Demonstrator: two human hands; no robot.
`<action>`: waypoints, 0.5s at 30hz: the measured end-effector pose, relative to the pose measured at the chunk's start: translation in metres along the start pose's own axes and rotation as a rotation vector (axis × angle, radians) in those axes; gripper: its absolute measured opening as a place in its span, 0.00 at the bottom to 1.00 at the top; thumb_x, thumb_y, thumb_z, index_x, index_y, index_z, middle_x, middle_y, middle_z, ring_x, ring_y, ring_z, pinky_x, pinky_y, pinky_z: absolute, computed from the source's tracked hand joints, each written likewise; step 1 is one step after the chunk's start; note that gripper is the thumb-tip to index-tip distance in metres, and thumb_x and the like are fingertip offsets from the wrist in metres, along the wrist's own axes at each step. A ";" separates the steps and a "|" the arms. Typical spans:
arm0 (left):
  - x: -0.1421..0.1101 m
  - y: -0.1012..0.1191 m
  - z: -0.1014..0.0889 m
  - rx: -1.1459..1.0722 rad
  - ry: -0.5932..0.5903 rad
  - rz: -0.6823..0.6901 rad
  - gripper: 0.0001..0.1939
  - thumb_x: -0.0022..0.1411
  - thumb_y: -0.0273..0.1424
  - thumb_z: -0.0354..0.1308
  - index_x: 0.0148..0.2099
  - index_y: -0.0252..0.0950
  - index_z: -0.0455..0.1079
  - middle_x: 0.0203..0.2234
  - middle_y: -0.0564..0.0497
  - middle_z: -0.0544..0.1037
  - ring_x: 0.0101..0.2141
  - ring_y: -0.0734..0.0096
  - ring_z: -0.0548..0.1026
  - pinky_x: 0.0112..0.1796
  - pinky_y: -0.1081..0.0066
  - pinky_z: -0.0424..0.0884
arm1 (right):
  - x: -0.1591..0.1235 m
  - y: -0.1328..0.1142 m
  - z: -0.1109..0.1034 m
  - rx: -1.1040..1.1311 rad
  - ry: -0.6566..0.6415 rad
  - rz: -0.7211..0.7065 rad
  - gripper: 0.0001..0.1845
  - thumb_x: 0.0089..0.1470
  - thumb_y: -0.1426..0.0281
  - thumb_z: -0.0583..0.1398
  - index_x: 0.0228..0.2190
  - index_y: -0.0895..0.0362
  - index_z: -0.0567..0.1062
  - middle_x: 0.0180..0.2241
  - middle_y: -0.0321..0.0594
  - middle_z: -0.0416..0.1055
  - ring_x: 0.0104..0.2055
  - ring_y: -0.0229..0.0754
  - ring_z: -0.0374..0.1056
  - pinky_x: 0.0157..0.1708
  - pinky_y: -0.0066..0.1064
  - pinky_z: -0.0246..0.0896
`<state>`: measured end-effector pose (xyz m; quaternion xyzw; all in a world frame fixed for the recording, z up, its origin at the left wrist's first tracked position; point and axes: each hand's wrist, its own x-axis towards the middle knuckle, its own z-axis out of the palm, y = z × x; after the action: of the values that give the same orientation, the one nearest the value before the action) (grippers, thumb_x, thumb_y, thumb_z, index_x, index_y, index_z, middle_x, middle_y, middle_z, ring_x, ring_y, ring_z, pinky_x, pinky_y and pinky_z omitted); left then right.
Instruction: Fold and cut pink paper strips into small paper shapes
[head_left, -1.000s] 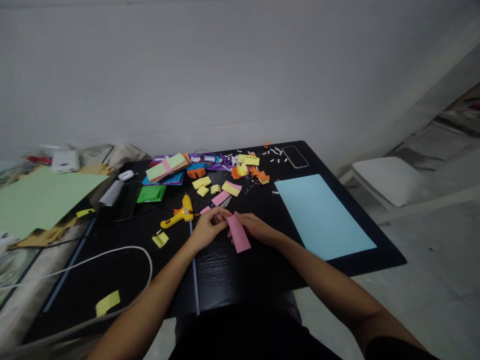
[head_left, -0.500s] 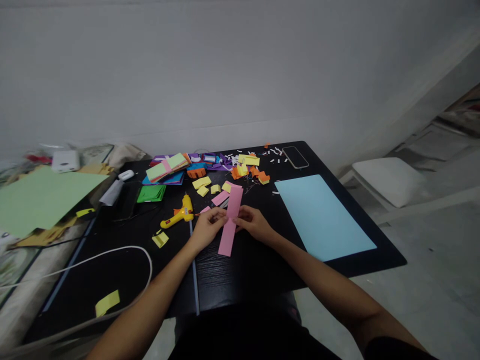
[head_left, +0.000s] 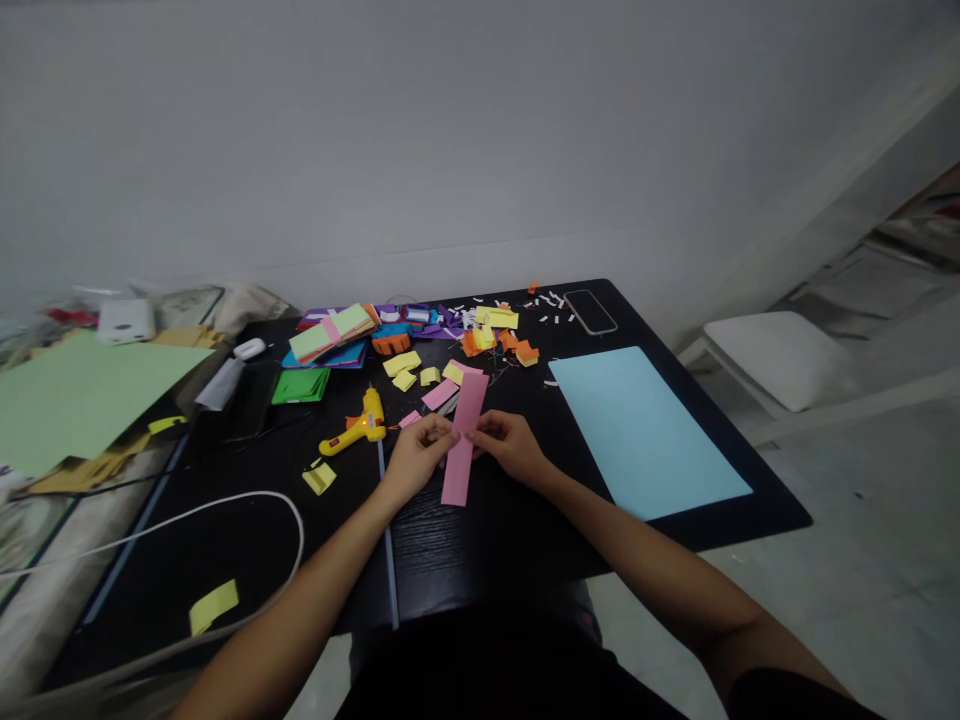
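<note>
A long pink paper strip is held up in front of me, tilted slightly to the right at its far end. My left hand pinches its left edge near the middle, thumb on top. From the other side my right hand grips the right edge at about the same height. Behind the strip lie more pink paper pieces and partly covered scissors. To the left of my left hand rests a yellow glue gun, and a glue stick lies on the table nearby.
A light blue sheet covers the table's right side, with a phone behind it. Small yellow pieces, orange scraps and stacked coloured paper crowd the back. A white cable loops at left. A white stool stands right.
The pink strip went from hanging toward me, folded or foreshortened, to stretched out lengthwise between both hands. Over the last half second it has barely shifted.
</note>
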<state>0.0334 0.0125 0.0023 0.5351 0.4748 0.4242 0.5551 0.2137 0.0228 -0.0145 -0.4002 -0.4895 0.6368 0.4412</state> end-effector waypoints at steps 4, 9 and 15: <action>0.001 -0.002 -0.002 0.016 0.013 0.006 0.13 0.56 0.40 0.65 0.33 0.34 0.73 0.18 0.57 0.71 0.18 0.77 0.67 0.22 0.76 0.63 | 0.000 0.000 0.000 -0.004 0.007 -0.008 0.20 0.43 0.55 0.72 0.29 0.58 0.77 0.29 0.37 0.77 0.29 0.40 0.75 0.33 0.35 0.76; 0.002 -0.004 -0.002 -0.014 0.021 0.005 0.12 0.56 0.39 0.65 0.34 0.34 0.74 0.18 0.56 0.72 0.19 0.77 0.67 0.22 0.75 0.63 | 0.000 0.002 0.000 -0.013 0.021 -0.022 0.20 0.44 0.55 0.72 0.29 0.58 0.77 0.29 0.38 0.77 0.29 0.41 0.75 0.33 0.36 0.76; 0.001 -0.004 0.000 -0.005 0.033 -0.002 0.12 0.56 0.39 0.65 0.34 0.34 0.73 0.20 0.56 0.73 0.20 0.76 0.68 0.23 0.75 0.65 | -0.001 0.001 0.000 -0.027 0.029 -0.028 0.20 0.43 0.55 0.72 0.29 0.58 0.77 0.28 0.37 0.77 0.28 0.41 0.75 0.33 0.36 0.76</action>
<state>0.0336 0.0131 -0.0017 0.5259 0.4835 0.4337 0.5491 0.2136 0.0214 -0.0148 -0.4084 -0.4973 0.6178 0.4518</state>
